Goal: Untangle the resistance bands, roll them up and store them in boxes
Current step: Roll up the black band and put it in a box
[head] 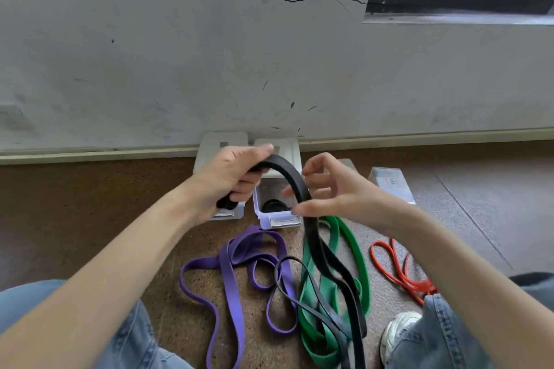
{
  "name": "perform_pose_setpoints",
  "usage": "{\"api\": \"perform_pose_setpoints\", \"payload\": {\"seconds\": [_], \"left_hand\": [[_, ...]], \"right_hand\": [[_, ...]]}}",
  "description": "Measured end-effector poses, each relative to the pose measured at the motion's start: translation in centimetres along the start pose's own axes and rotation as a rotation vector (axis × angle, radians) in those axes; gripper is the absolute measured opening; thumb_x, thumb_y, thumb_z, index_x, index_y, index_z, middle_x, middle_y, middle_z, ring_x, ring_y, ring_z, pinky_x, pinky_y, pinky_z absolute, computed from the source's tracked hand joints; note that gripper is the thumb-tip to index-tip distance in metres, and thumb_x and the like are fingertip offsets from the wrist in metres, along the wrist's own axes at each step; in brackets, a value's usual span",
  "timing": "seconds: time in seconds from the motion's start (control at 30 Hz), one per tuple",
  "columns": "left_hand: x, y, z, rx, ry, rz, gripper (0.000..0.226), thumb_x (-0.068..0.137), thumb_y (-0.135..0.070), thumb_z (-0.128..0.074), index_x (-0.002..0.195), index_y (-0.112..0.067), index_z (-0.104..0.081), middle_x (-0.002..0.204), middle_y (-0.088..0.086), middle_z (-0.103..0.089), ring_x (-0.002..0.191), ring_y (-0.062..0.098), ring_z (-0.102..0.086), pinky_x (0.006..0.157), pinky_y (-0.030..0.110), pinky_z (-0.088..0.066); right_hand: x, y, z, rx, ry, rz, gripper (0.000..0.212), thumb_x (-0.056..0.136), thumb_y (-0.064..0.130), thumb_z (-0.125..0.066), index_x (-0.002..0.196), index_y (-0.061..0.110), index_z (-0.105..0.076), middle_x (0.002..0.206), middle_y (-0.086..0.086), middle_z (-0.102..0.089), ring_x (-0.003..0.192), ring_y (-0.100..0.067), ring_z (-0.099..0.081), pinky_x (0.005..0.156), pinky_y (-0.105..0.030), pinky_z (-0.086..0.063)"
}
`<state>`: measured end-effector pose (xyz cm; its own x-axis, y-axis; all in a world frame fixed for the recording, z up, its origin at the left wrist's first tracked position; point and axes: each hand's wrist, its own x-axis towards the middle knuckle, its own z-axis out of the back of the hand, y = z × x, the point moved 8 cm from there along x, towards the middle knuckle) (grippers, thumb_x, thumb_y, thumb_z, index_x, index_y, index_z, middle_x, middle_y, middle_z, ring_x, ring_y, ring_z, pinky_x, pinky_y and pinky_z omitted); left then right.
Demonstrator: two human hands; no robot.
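Five resistance bands are in view: one wide black band [302,198], one thin black band [299,302], one purple band [230,287], one green band [335,252] and one red band [395,269]. The left hand [230,177] has its fingers curled round the wide black band, with a rolled end showing below the palm. From there the band arches over to the right hand [332,192], where the thumb and a fingertip touch it lightly while the other fingers are spread loosely, then it hangs down to the floor [90,219] across the green one. The purple, green, red and thin black bands lie loose on the floor between the person's knees, the thin black one crossing the purple and green.

Four clear plastic boxes can be counted by the wall [180,69]. One open box [277,216] sits just behind the hands with a dark roll [273,206] inside it; a second box [227,214] is mostly hidden by the left hand. Two more stand to the right, one of them a closed box [392,184] with a small red-outlined label too blurred to read. A white shoe [398,329] shows at lower right.
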<state>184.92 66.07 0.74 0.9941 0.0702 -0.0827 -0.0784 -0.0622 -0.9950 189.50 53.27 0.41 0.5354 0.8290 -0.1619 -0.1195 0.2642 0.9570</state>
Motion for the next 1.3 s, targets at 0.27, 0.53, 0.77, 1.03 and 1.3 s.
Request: {"api": "perform_pose_setpoints", "payload": {"seconds": [0.27,0.53,0.77,1.03,1.3], "left_hand": [[0.1,2.9,-1.4,0.225,0.037,0.171,0.024,0.092,-0.034,-0.052,0.081,-0.014,-0.06,0.056,-0.001,-0.053,0.044,0.009,-0.046,0.044,0.017,-0.036],[0.0,3.0,0.2,0.19,0.043,0.164,0.008,0.09,-0.018,-0.058,0.089,-0.017,-0.066,0.088,-0.002,-0.072,0.088,0.011,-0.067,0.074,0.024,-0.053],[-0.2,3.6,-1.2,0.14,0.07,0.216,0.04,0.058,-0.036,-0.079,0.091,-0.016,-0.067,0.086,-0.003,-0.073,0.084,0.007,-0.067,0.069,0.017,-0.051],[0.3,3.0,-0.7,-0.034,0.07,0.206,0.024,0.064,-0.021,-0.071,0.086,-0.01,-0.073,0.086,0.005,-0.074,0.078,0.009,-0.069,0.066,0.014,-0.052],[0.2,3.7,0.0,-0.14,0.037,0.257,0.009,0.062,-0.021,-0.07,0.064,-0.014,-0.075,0.075,0.002,-0.072,0.066,0.003,-0.065,0.059,0.01,-0.052]], "right_hand": [[0.1,2.4,-0.3,-0.519,-0.154,0.312,0.028,0.084,0.005,-0.06,0.105,0.023,-0.057,0.067,0.002,-0.054,0.055,-0.006,-0.048,0.055,-0.013,-0.04],[-0.2,2.4,1.6,-0.741,-0.264,0.305,0.018,0.083,0.027,-0.067,0.098,0.018,-0.068,0.083,0.004,-0.063,0.074,-0.01,-0.058,0.071,-0.033,-0.051],[-1.2,3.5,0.2,-0.922,-0.424,0.434,0.024,0.089,0.029,-0.059,0.097,0.006,-0.059,0.09,-0.004,-0.059,0.073,-0.022,-0.056,0.063,-0.042,-0.05],[-0.8,3.2,-0.8,-0.841,-0.309,0.49,0.023,0.095,0.019,-0.051,0.117,0.015,-0.055,0.097,0.0,-0.066,0.077,-0.014,-0.059,0.064,-0.03,-0.049],[-0.2,2.6,-0.9,-0.785,-0.332,0.427,0.056,0.068,0.046,-0.077,0.112,0.021,-0.052,0.071,0.028,-0.04,0.061,0.011,-0.042,0.055,-0.01,-0.03]]}}
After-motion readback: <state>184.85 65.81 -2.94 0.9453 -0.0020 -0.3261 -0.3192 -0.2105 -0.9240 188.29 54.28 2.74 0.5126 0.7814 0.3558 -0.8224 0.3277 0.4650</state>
